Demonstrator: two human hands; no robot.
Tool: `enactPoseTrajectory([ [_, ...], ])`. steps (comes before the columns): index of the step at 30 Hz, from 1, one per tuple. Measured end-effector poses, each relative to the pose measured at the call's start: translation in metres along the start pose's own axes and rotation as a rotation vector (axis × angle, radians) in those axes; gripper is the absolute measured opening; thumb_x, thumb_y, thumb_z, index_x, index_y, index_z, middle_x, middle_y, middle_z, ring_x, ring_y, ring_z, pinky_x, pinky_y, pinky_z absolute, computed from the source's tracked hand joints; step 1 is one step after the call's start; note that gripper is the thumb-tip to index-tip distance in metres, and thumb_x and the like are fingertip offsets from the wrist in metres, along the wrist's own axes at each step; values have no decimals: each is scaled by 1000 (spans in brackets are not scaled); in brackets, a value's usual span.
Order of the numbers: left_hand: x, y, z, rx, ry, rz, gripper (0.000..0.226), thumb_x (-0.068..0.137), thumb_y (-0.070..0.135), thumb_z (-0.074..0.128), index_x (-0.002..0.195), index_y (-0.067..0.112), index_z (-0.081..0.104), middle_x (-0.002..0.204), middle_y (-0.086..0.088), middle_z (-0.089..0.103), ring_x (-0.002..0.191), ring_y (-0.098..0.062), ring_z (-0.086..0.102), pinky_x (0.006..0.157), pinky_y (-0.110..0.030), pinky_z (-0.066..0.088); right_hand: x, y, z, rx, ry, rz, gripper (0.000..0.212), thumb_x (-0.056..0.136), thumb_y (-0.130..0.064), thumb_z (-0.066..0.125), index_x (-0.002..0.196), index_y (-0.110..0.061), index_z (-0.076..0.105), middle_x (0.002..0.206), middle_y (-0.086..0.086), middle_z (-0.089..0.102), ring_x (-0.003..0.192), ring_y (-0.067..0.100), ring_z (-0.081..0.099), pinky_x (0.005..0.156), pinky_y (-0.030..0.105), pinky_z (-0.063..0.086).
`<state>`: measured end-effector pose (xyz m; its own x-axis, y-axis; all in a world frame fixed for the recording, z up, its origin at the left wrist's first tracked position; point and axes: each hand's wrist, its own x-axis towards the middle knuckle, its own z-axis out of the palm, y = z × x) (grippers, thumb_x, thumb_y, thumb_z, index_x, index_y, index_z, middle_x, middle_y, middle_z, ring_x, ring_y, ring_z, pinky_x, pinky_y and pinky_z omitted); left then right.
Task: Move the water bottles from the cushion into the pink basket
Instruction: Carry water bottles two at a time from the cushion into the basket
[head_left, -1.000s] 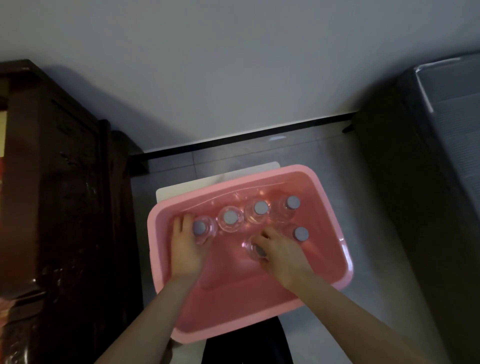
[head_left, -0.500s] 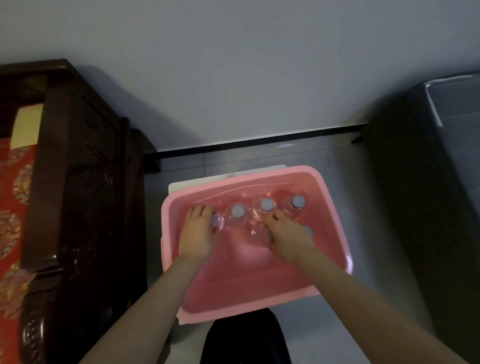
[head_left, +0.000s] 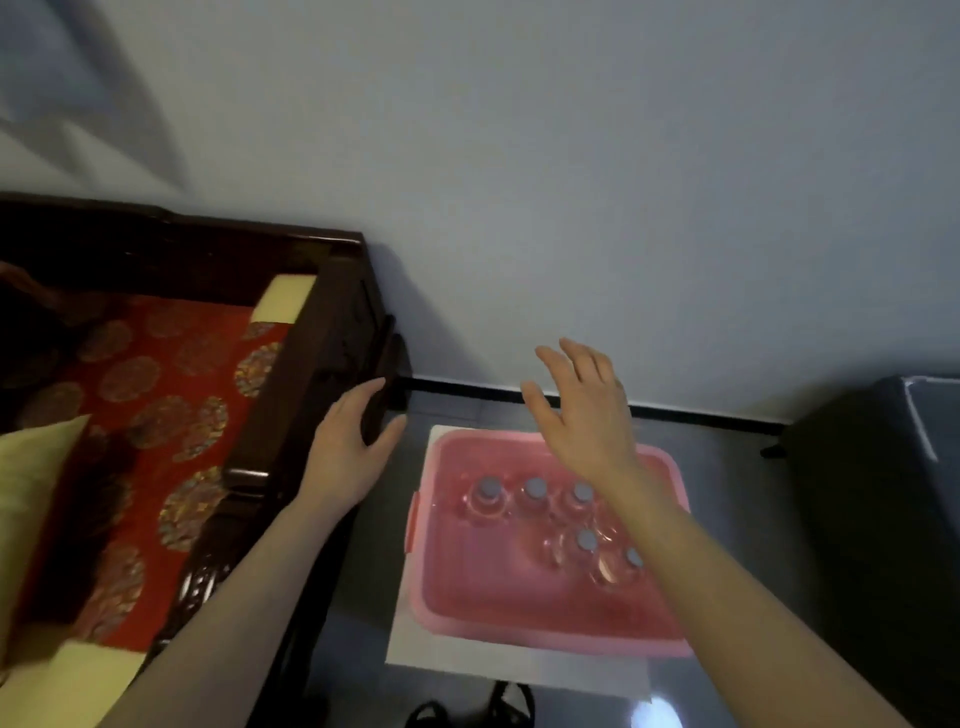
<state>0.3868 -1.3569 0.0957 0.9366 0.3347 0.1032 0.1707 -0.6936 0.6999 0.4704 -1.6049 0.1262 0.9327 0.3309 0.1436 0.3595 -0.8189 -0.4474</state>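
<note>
Five water bottles (head_left: 488, 493) (head_left: 535, 493) (head_left: 579, 499) (head_left: 584, 545) (head_left: 626, 564) in view, one pink basket (head_left: 431, 618), one red cushion (head_left: 156, 395), two hands (head_left: 348, 457) (head_left: 587, 415)

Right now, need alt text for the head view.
Five capped water bottles stand in a pink basket set on a white board, seen from above. The person's right hand hovers open over the basket's far side. The left hand, also open, is beside the dark wooden frame that borders a red patterned cushion.

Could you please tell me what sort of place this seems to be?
Probably a room in a home: a carved dark wooden seat with a red patterned cushion, a plain wall with dark skirting, and a pink basket of water bottles.
</note>
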Motion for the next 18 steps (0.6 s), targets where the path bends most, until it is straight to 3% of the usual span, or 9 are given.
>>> enactPoseTrajectory([
  [6,-51,-28,-154,22,244,-83,65,88,31,64,145,28,32,146,1,43,132,-18,42,107,-43,39,9,-120,-2,72,-42,-234,56,98,-50,34,147,-23,37,156,6,32,144,24,22,117,42,23],
  [10,-129,-69,-252,121,390,-170,72,88,40,61,148,36,21,154,7,30,140,-14,28,110,-37,30,-9,-220,14,132,-111,-387,57,97,-52,34,147,-25,35,156,3,30,146,22,20,118,42,23],
  [14,-230,-121,-333,267,494,-297,78,85,36,66,149,28,22,156,-1,26,144,-23,21,112,-50,26,-52,-317,41,157,-159,-555,56,97,-53,36,146,-26,37,155,1,32,145,22,21,118,44,24],
  [18,-330,-168,-395,315,554,-467,82,77,27,76,146,20,33,150,-12,37,137,-33,33,108,-52,32,-99,-399,72,153,-209,-635,57,95,-54,37,145,-27,38,156,0,31,145,19,20,117,44,26],
])
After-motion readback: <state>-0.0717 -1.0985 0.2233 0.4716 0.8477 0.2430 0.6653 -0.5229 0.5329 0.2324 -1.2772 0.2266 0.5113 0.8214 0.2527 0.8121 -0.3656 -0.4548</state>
